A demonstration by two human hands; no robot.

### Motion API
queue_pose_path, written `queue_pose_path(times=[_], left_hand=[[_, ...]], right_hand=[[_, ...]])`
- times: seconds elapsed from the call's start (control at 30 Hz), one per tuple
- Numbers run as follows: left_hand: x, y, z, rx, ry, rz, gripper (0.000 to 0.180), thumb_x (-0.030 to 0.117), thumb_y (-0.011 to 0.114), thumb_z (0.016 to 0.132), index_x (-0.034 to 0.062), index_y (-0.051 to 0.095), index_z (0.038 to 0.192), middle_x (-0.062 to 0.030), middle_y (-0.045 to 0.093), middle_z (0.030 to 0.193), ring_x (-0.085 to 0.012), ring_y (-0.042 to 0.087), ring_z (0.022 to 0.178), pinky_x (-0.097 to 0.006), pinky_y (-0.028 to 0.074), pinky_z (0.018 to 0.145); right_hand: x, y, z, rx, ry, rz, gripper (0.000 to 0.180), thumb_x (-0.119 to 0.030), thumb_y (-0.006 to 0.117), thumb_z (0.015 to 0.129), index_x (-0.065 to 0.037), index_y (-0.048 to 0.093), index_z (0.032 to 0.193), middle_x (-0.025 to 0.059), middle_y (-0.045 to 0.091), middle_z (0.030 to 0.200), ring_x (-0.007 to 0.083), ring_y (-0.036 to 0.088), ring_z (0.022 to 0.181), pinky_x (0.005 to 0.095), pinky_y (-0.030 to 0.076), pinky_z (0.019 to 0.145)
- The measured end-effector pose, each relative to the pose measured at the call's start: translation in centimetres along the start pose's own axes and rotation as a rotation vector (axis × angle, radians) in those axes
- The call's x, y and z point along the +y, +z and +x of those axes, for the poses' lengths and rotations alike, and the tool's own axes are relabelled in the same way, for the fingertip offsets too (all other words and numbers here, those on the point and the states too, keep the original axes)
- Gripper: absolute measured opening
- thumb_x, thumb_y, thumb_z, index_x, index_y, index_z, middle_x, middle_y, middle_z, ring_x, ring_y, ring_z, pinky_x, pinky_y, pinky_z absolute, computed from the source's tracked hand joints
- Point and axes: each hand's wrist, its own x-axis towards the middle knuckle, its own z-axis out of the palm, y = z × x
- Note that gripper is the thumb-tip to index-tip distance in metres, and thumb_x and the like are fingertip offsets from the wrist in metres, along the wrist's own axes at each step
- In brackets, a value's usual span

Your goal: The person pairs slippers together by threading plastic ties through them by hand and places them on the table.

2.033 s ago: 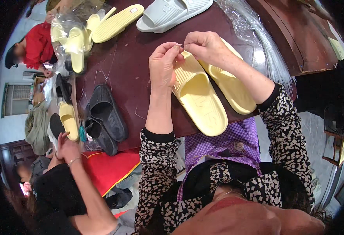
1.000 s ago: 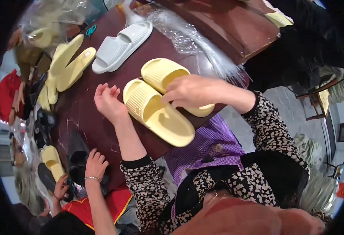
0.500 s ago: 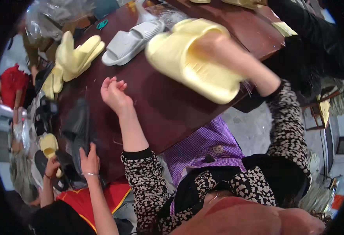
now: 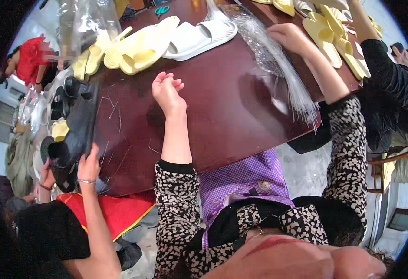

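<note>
Above the bench (image 4: 222, 93), the left hand (image 4: 169, 95) was held loosely curled with nothing gripped, well apart from the right hand (image 4: 288, 38), which was held bent at the strands (image 4: 301, 95); whether any were pinched could not be told. The strands were laid along the bench's right side, partly wrapped in clear plastic (image 4: 255, 35), with white slippers (image 4: 190, 39) and yellow slippers (image 4: 155, 39) set to their left.

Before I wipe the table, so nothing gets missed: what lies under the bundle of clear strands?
Near the right hand, the bundle of clear strands lies on the dark red tabletop, which shows between its loose ends. Anything beneath its dense middle is covered.
</note>
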Motion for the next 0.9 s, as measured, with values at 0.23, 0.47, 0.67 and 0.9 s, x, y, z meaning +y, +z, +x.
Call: queue_pose_path(times=[0.23,0.47,0.67,0.9], left_hand=[[1.1,2.9,-3.9,-0.040,0.013,-0.027,0.019,-0.001,0.051,0.081,-0.0009,0.049,0.100,-0.0072,0.056,0.083,-0.0114,0.054,0.056,-0.023,0.048,0.048],[1.1,4.7,-6.8,-0.100,-0.066,0.049,0.019,0.005,0.055,0.084,-0.0008,0.049,0.100,-0.0062,0.056,0.083,-0.0107,0.055,0.059,-0.023,0.047,0.048],[1.0,3.9,-4.5,-0.040,-0.043,0.063,0.025,0.016,0.056,0.087,-0.0014,0.049,0.104,-0.0094,0.057,0.089,-0.0149,0.057,0.065,-0.024,0.048,0.051],[2.7,2.6,-1.8,-0.094,-0.127,-0.086,0.025,0.016,0.052,0.088,-0.0033,0.048,0.105,-0.0135,0.058,0.094,-0.0214,0.061,0.070,-0.032,0.053,0.054]], right_hand=[[-4.9,7.6,8.6,0.015,-0.051,0.068,0.028,-0.021,0.062,0.081,0.000,0.064,0.100,0.0137,0.067,0.086,0.0202,0.063,0.074,0.0326,0.050,0.070],[-6.6,9.4,9.0,0.024,0.347,0.536,0.024,-0.019,0.063,0.078,-0.002,0.066,0.094,0.0110,0.064,0.072,0.0171,0.061,0.063,0.0309,0.050,0.057],[-9.7,7.4,6.7,-0.011,0.286,0.555,0.018,-0.014,0.065,0.080,0.001,0.063,0.090,0.0042,0.058,0.067,0.0104,0.054,0.055,0.0238,0.044,0.049],[-12.8,7.1,4.0,0.046,0.013,0.484,0.014,-0.007,0.063,0.083,0.000,0.063,0.095,0.0024,0.061,0.073,0.0084,0.055,0.066,0.0226,0.045,0.061]])
